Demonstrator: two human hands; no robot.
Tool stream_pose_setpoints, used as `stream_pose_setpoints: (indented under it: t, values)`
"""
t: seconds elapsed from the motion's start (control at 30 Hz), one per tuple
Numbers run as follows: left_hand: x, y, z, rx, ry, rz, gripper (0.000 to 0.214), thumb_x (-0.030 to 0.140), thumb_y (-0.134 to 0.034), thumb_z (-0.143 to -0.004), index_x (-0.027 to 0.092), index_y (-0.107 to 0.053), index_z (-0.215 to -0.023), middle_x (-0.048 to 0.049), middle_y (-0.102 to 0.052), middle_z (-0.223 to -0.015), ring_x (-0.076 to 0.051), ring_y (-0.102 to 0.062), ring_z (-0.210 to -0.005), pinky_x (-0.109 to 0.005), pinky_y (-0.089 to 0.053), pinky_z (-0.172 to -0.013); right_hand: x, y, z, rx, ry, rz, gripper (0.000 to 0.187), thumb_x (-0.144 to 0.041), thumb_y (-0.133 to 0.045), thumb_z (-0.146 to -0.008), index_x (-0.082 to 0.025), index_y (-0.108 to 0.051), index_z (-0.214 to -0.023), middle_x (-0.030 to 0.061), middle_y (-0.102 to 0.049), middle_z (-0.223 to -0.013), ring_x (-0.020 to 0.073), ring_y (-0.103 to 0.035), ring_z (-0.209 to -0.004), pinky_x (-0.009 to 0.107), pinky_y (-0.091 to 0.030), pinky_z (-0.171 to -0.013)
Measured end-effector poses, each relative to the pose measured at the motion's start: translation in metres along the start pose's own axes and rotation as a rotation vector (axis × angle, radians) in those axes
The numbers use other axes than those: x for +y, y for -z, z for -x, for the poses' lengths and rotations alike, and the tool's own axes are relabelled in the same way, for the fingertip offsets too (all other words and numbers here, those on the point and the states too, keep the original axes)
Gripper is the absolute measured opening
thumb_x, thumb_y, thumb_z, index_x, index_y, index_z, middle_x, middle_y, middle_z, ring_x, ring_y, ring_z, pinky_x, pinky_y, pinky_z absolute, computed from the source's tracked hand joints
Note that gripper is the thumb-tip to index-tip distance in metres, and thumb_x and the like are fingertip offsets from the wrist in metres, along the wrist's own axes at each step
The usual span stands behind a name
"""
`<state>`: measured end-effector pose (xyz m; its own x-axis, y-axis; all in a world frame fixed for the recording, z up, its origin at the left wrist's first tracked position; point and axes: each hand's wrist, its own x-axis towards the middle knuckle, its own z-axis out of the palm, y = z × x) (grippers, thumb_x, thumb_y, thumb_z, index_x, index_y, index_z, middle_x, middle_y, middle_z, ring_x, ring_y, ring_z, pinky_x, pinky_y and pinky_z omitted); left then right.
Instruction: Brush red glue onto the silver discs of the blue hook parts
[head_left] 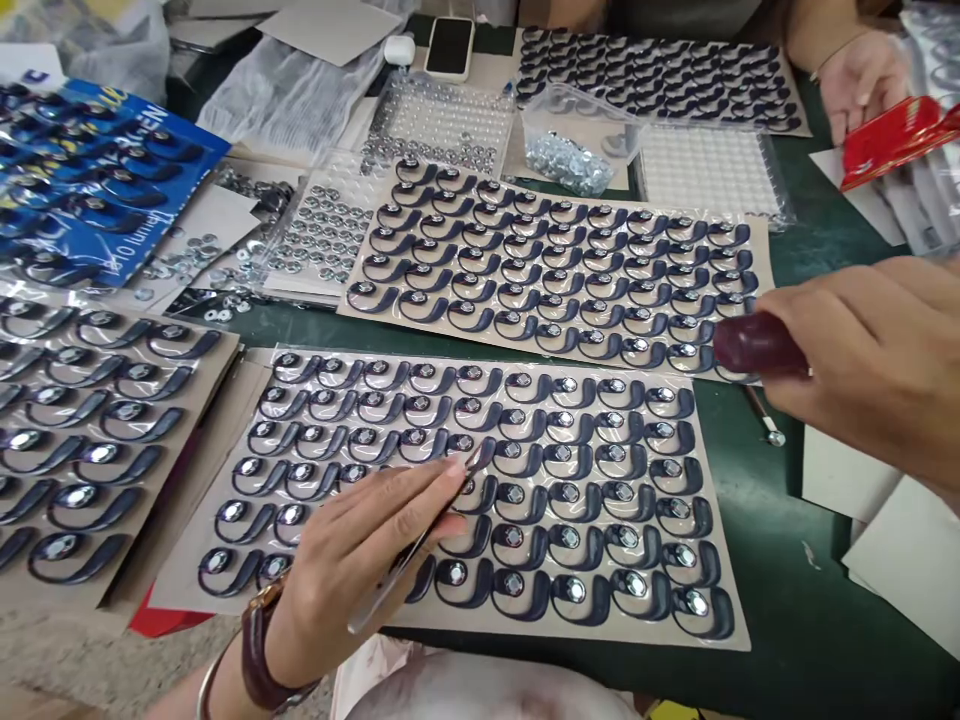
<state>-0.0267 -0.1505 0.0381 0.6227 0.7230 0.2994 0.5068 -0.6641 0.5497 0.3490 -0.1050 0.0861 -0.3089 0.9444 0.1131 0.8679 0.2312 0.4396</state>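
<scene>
My left hand (367, 545) pinches metal tweezers (394, 585), and their tips touch a dark hook-shaped piece on the near card (645, 630). Rows of these curved dark pieces, each with a round silvery gem at one end, lie under clear film there. My right hand (862, 350) is wrapped round a dark red-handled tool (761, 343), held above the table at the right. Below the handle a thin shaft shows, and a small shiny gem (777, 438) is at its end.
Another filled card (757, 240) lies behind, with more cards (217, 370) at left. Behind it stand gem trays (375, 240), a clear box of loose gems (570, 165), and a phone (450, 48). Across the table a co-worker's hand (862, 80) is near a red packet (892, 140).
</scene>
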Motion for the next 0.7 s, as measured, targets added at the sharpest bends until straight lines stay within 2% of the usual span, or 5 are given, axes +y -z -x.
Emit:
stream_pose_setpoints:
  t: [0.13, 0.23, 0.3, 0.47, 0.7]
  values:
    - [-0.004, -0.001, -0.018, -0.051, -0.072, -0.087, 0.042, 0.015, -0.061, -0.081, 0.015, -0.049, -0.122, -0.0092, -0.059, -0.118, -0.018, -0.058, -0.106, -0.031, -0.052, -0.087, -0.022, -0.006, -0.030, 0.396, 0.160, -0.208, 0.037, -0.045, -0.046, -0.082, -0.010, -0.057, -0.088, 0.0092, -0.062, -0.080, 0.0186, -0.056, -0.080, 0.029, -0.036, -0.067]
    - [-0.009, -0.006, -0.032, -0.031, -0.137, -0.156, 0.036, 0.020, -0.060, -0.082, 0.016, -0.053, -0.117, -0.0089, -0.061, -0.115, -0.018, -0.058, -0.106, -0.031, -0.053, -0.085, -0.048, -0.014, -0.050, 0.535, 0.060, -0.546, 0.036, -0.049, -0.061, -0.071, -0.014, -0.059, -0.074, 0.0033, -0.060, -0.062, 0.0150, -0.056, -0.063, 0.028, -0.041, -0.062]
    - [-0.014, -0.010, -0.039, -0.034, -0.182, -0.210, 0.036, 0.022, -0.060, -0.083, 0.016, -0.053, -0.117, -0.0092, -0.060, -0.116, -0.019, -0.058, -0.107, -0.032, -0.053, -0.085, -0.065, -0.018, -0.062, 0.393, -0.082, -0.893, 0.032, -0.047, -0.059, -0.076, -0.017, -0.057, -0.064, -0.0006, -0.054, -0.050, 0.0122, -0.054, -0.051, 0.027, -0.041, -0.055]
    - [-0.026, -0.018, -0.050, -0.040, -0.240, -0.280, 0.036, 0.022, -0.056, -0.085, 0.014, -0.051, -0.120, -0.0072, -0.059, -0.118, -0.018, -0.056, -0.111, -0.034, -0.052, -0.090, -0.096, -0.029, -0.084, 0.014, -0.362, -1.897, 0.030, -0.046, -0.050, -0.085, -0.017, -0.057, -0.078, -0.0022, -0.055, -0.054, 0.0102, -0.057, -0.041, 0.019, -0.033, -0.032]
    - [-0.027, -0.025, -0.070, 0.038, -0.323, -0.275, 0.021, 0.016, -0.049, -0.089, 0.008, -0.059, -0.106, -0.0073, -0.067, -0.102, -0.016, -0.062, -0.098, -0.032, -0.055, -0.084, -0.119, -0.041, -0.085, 0.163, -0.338, -1.917, 0.014, -0.032, -0.064, -0.077, -0.019, -0.061, -0.081, -0.0013, -0.064, -0.058, 0.0139, -0.064, -0.050, 0.023, -0.050, -0.043]
